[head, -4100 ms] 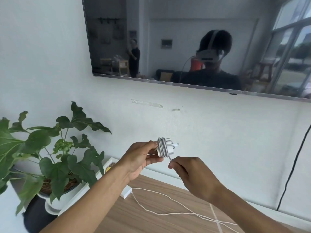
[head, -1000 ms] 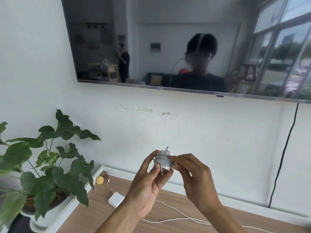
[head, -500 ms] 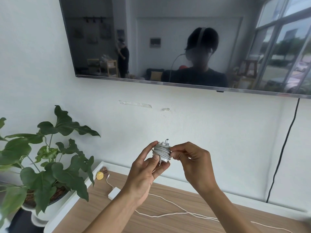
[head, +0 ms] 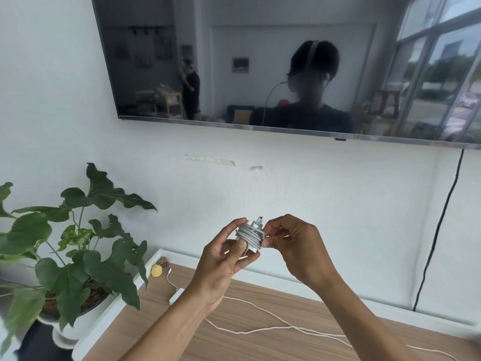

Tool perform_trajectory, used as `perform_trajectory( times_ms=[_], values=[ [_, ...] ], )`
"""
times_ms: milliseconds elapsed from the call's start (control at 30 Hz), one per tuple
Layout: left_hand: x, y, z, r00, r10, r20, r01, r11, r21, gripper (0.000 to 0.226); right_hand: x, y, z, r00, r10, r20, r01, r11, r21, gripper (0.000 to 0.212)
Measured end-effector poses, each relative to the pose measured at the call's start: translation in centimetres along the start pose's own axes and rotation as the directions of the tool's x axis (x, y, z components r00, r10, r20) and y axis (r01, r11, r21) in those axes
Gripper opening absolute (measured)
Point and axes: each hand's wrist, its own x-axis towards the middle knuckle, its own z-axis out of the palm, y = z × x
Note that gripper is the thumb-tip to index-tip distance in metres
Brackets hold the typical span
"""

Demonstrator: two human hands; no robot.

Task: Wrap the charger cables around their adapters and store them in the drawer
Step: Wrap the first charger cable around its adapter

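Both hands meet in front of the wall, working one bundle between them. The left hand [head: 221, 259] cradles a small white charger adapter [head: 252, 248] from below, thumb laid across its front and forefinger up its left side. This hold seems meant to stop the block turning and to trap the turns on it. A pale grey cable [head: 248, 234] is coiled snugly round the adapter's middle in several turns. The right hand [head: 294, 246] pinches the coil's right edge between thumb and fingertips, its other fingers curled in. It is probably pressing down the last bit of lead so the winding cannot spring loose. A short connector tip [head: 260, 219] pokes up above the coil, free of both hands. Wrapping of this charger looks all but finished; storing it is not yet done, and no drawer is in view.

Below the hands, on the light wooden surface [head: 260, 347], lies a second white adapter [head: 176, 295]. Its thin white cable [head: 273, 328] trails loose across the boards to the right, unwound, so it is likely the next to do. Near it, towards the wall, sits a small yellow round object [head: 157, 270]. A green leafy plant in a white pot [head: 78, 243] stands just beside the surface's left end. A dark wall-mounted screen [head: 260, 61] hangs above, and a black cord [head: 440, 225] runs down the wall at the right.
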Motion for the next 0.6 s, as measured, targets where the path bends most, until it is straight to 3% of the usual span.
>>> perform_trajectory(
  times_ms=[300, 433, 600],
  values=[
    [-0.2, 0.1, -0.1, 0.999, 0.031, -0.035, -0.029, 0.999, 0.034, 0.039, 0.0, 0.6, 0.4, 0.999, -0.035, 0.003, 0.035, 0.993, -0.116, 0.027],
    [-0.2, -0.1, -0.1, 0.997, 0.063, -0.055, -0.06, 0.996, 0.064, 0.04, -0.2, 0.9, 0.9, 0.996, -0.084, -0.04, 0.082, 0.995, -0.061, 0.028],
    [-0.3, -0.1, -0.3, 0.996, 0.067, -0.054, -0.062, 0.995, 0.08, 0.04, 0.2, 1.3, 0.8, 0.999, -0.045, -0.021, 0.045, 0.999, -0.006, 0.023]
  ],
)
